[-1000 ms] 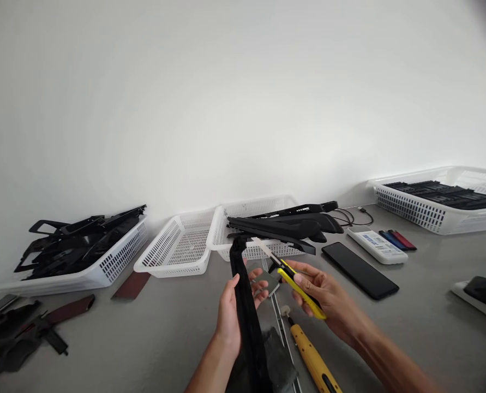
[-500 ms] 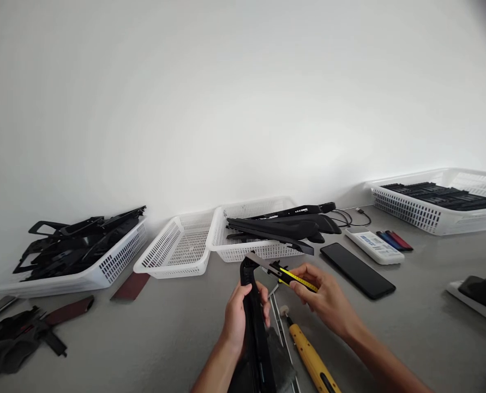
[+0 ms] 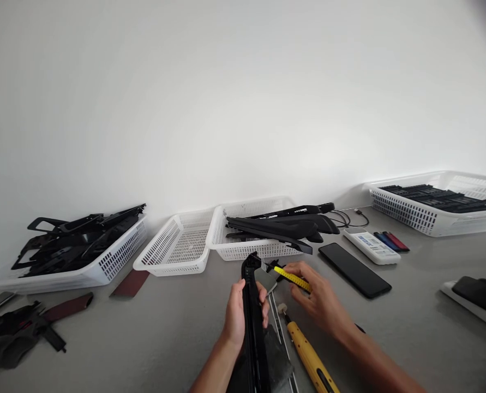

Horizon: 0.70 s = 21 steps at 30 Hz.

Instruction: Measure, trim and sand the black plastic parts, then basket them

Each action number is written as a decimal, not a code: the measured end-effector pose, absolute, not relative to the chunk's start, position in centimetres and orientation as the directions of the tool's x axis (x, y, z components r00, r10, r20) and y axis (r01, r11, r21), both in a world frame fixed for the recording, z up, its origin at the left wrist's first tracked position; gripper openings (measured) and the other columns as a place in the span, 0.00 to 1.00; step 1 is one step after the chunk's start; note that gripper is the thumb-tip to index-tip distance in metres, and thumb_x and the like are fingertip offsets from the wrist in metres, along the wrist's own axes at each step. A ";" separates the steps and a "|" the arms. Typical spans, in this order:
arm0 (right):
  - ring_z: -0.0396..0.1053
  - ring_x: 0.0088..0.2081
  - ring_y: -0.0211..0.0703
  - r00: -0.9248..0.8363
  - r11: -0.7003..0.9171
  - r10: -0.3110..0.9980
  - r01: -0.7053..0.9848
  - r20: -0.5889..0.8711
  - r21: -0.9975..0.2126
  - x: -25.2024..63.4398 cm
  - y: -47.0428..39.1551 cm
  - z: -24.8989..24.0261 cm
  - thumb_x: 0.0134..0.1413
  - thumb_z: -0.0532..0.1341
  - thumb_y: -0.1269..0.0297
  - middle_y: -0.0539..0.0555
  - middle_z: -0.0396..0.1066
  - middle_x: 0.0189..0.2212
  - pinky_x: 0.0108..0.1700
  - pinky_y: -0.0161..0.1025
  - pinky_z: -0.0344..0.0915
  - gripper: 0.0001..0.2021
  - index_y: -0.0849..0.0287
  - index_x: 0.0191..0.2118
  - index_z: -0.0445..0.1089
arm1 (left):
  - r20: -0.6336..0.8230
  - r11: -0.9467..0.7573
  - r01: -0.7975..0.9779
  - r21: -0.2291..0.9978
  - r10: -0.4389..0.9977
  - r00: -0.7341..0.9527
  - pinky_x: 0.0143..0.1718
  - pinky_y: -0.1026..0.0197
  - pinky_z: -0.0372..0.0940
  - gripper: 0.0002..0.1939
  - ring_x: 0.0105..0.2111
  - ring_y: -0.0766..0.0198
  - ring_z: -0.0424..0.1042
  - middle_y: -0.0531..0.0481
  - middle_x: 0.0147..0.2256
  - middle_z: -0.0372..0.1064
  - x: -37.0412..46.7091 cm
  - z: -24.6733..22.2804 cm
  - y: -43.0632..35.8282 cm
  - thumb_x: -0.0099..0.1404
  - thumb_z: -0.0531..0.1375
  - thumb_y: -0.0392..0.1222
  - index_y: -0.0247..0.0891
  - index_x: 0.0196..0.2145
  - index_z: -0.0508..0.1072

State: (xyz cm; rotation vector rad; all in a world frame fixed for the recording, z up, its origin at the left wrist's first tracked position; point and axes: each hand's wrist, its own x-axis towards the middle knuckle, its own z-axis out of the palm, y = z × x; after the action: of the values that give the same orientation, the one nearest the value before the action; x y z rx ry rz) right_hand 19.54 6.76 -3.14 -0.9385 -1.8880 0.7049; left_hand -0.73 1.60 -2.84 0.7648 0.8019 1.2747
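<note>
My left hand (image 3: pixel 238 316) is wrapped round a long black plastic trim piece (image 3: pixel 254 338), held upright with its hooked end at the top. In my right hand (image 3: pixel 314 292) is a yellow-and-black utility knife (image 3: pixel 292 278), gripped between thumb and fingers. Its front end points left towards the top of the trim piece; the blade is thin and hard to make out, and I cannot tell whether it touches. Below my right hand lies a yellow rotary tool (image 3: pixel 310 357) with a small pale round tip. Metal rods (image 3: pixel 282 333) run beside the trim piece.
White baskets stand along the wall: one with black frames (image 3: pixel 122 256) at left, a bare one (image 3: pixel 173 267), one with long black parts (image 3: pixel 230 251), one at right (image 3: pixel 426 218). A phone (image 3: pixel 353 270), white device (image 3: pixel 371 246) and dark brown pieces (image 3: pixel 130 284) lie on the grey table.
The knife has moved off the top of the trim piece, slightly to the right, and its blade now shows less broadly. My left hand keeps its hold.
</note>
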 end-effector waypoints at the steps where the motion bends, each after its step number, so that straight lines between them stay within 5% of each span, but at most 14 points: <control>1: 0.74 0.51 0.50 -0.336 0.551 0.826 0.321 0.452 -0.770 19.6 6.7 -3.0 0.61 0.55 0.65 0.55 0.76 0.49 0.52 0.44 0.68 0.13 0.54 0.48 0.73 | -0.088 0.133 -0.514 0.847 0.990 0.110 0.17 0.65 0.60 0.27 0.17 0.67 0.59 0.53 0.22 0.62 -0.7 -2.9 1.6 0.66 0.56 0.66 0.38 0.27 0.70; 21: 0.75 0.43 0.48 -0.359 0.458 0.869 0.323 0.341 -0.828 20.4 6.6 -2.0 0.59 0.57 0.64 0.53 0.78 0.42 0.46 0.41 0.67 0.12 0.56 0.47 0.74 | -0.104 0.150 -0.515 0.844 0.988 0.118 0.16 0.65 0.57 0.25 0.17 0.67 0.59 0.54 0.22 0.63 -0.8 -2.8 1.8 0.66 0.55 0.66 0.41 0.27 0.66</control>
State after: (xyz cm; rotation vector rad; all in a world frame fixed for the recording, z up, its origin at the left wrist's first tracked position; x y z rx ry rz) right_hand 20.36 6.62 -2.02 -1.0008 -1.8981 0.8522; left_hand -0.76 1.75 -2.79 0.7489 0.8017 1.2641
